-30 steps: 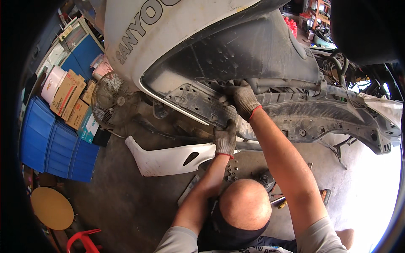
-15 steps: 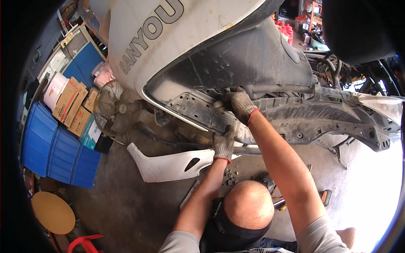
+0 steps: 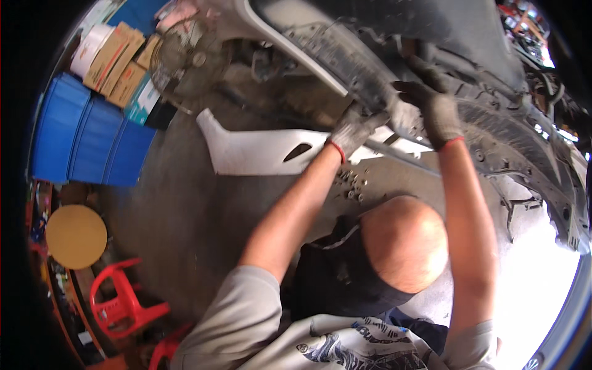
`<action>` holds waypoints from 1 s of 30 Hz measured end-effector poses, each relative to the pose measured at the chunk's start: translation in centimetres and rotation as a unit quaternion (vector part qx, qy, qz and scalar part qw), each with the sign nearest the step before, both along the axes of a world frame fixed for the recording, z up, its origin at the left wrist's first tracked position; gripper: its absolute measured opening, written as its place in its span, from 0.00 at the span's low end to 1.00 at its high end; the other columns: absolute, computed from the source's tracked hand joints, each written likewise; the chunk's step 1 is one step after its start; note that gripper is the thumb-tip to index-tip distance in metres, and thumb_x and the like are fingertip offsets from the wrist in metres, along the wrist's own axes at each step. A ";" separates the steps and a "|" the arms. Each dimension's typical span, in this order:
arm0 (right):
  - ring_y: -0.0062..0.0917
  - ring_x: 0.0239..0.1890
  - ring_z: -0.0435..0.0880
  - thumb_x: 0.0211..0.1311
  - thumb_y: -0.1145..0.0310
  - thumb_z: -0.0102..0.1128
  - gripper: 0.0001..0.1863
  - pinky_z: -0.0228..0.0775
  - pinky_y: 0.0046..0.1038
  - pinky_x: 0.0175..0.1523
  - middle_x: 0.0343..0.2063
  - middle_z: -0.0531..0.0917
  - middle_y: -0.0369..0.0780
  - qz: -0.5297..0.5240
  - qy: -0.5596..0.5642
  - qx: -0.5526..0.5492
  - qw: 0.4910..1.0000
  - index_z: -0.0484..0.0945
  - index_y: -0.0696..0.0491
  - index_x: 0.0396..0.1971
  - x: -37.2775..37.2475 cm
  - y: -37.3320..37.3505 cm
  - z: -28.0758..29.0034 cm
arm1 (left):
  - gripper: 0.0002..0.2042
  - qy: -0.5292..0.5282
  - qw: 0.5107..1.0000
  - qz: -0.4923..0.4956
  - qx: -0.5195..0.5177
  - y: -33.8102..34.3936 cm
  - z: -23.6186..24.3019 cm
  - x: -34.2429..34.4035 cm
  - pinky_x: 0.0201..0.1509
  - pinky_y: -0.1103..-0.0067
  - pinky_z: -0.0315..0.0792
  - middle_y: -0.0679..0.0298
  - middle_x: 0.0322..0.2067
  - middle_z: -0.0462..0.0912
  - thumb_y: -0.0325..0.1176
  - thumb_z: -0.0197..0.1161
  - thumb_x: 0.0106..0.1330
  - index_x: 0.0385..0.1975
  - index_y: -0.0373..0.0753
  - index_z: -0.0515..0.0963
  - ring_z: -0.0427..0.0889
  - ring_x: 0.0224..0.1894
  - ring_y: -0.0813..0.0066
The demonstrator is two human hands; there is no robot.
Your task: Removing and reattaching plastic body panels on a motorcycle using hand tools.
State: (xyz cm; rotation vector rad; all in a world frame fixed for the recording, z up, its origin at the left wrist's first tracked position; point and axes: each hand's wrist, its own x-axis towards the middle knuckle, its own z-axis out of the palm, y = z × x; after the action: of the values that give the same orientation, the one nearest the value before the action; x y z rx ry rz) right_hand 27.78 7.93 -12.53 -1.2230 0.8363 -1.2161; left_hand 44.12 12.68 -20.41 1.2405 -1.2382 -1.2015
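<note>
A scooter with a white outer body panel (image 3: 287, 40) and dark underbody stands ahead of me, its dusty dark perforated panel (image 3: 336, 52) slanting down to the right. My left hand (image 3: 357, 128), in a grimy knitted glove with a red cuff, is closed around the lower end of that panel. To its right, my right hand (image 3: 439, 111), gloved the same way, is at the scooter's frame with thumb and fingers apart. Some of its fingertips are lost in the dark gap. A loose white fairing (image 3: 259, 151) with an oval slot lies on the floor below my left hand.
Several nuts and bolts (image 3: 353, 185) lie on the concrete near my left forearm. At the left stand blue bins (image 3: 92, 135), cardboard boxes (image 3: 111, 58), a dusty fan (image 3: 185, 61), a round tan stool top (image 3: 76, 236) and a red plastic stool (image 3: 126, 302).
The view has tilted down, so the scooter sits higher in the picture. My right hand has moved farther from the left, its fingers now spread. My left hand stays at the panel's lower end.
</note>
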 end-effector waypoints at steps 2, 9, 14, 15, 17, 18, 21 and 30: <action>0.27 0.43 0.84 0.65 0.74 0.52 0.17 0.74 0.26 0.50 0.45 0.83 0.40 0.040 0.056 0.036 0.997 0.77 0.57 0.53 -2.1 1.0 -1.1 | 0.20 -0.039 0.998 -0.020 0.037 1.3 -1.7 3.5 0.45 0.79 0.74 0.63 0.41 0.81 0.38 0.66 0.62 0.51 0.35 0.75 0.78 0.42 0.78; 0.21 0.37 0.81 0.62 0.74 0.51 0.13 0.70 0.21 0.44 0.41 0.84 0.38 0.033 0.188 0.084 0.978 0.80 0.57 0.45 -11.5 6.7 -6.1 | 0.12 -0.088 0.964 0.210 0.140 13.7 -8.0 17.1 0.34 0.83 0.74 0.65 0.37 0.82 0.33 0.60 0.67 0.47 0.36 0.78 0.81 0.32 0.81; 0.20 0.36 0.79 0.58 0.69 0.55 0.16 0.70 0.22 0.44 0.41 0.82 0.37 -0.001 0.310 0.170 0.935 0.80 0.56 0.46 -19.7 10.2 -11.2 | 0.14 -0.062 0.857 0.417 0.295 30.7 -15.5 25.8 0.29 0.82 0.73 0.67 0.30 0.78 0.37 0.61 0.66 0.44 0.34 0.76 0.75 0.26 0.81; 0.20 0.36 0.79 0.58 0.70 0.55 0.16 0.70 0.22 0.44 0.41 0.82 0.37 -0.008 0.346 0.183 0.920 0.79 0.55 0.46 -23.3 10.3 -12.7 | 0.12 -0.066 0.846 0.428 0.311 34.4 -17.1 26.5 0.23 0.81 0.69 0.68 0.26 0.77 0.38 0.61 0.66 0.41 0.36 0.77 0.72 0.21 0.81; 0.20 0.36 0.79 0.57 0.70 0.56 0.16 0.70 0.22 0.44 0.40 0.82 0.37 0.000 0.382 0.214 0.899 0.79 0.55 0.46 -24.4 11.4 -16.3 | 0.10 -0.115 0.791 0.463 0.383 42.0 -21.5 27.4 0.19 0.79 0.67 0.67 0.19 0.75 0.39 0.59 0.67 0.33 0.38 0.76 0.73 0.16 0.78; 0.21 0.36 0.79 0.57 0.69 0.56 0.17 0.70 0.22 0.44 0.40 0.82 0.37 0.021 0.389 0.222 0.894 0.79 0.55 0.46 -24.4 11.5 -17.7 | 0.11 -0.159 0.762 0.454 0.433 45.6 -23.7 27.6 0.20 0.75 0.68 0.65 0.21 0.78 0.41 0.58 0.68 0.33 0.39 0.76 0.75 0.17 0.76; 0.21 0.37 0.79 0.57 0.69 0.56 0.17 0.70 0.22 0.45 0.40 0.82 0.37 0.081 0.421 0.242 0.871 0.79 0.55 0.47 -22.1 13.8 -20.0 | 0.16 -0.241 0.725 0.372 0.527 54.9 -29.9 25.9 0.36 0.67 0.76 0.55 0.32 0.85 0.45 0.57 0.67 0.42 0.39 0.80 0.84 0.31 0.62; 0.23 0.38 0.80 0.59 0.67 0.56 0.17 0.71 0.23 0.46 0.40 0.83 0.38 0.239 0.468 0.266 0.808 0.80 0.53 0.48 -14.7 20.7 -27.7 | 0.22 -0.269 0.680 0.245 0.636 65.0 -38.3 17.1 0.57 0.64 0.72 0.51 0.55 0.77 0.48 0.50 0.67 0.52 0.38 0.78 0.76 0.56 0.54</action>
State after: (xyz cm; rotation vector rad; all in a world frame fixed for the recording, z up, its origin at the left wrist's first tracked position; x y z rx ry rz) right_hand 13.09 28.62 -40.24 -1.4077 1.3457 0.1338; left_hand 61.26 77.73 -58.66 2.8898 -0.1198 -1.2751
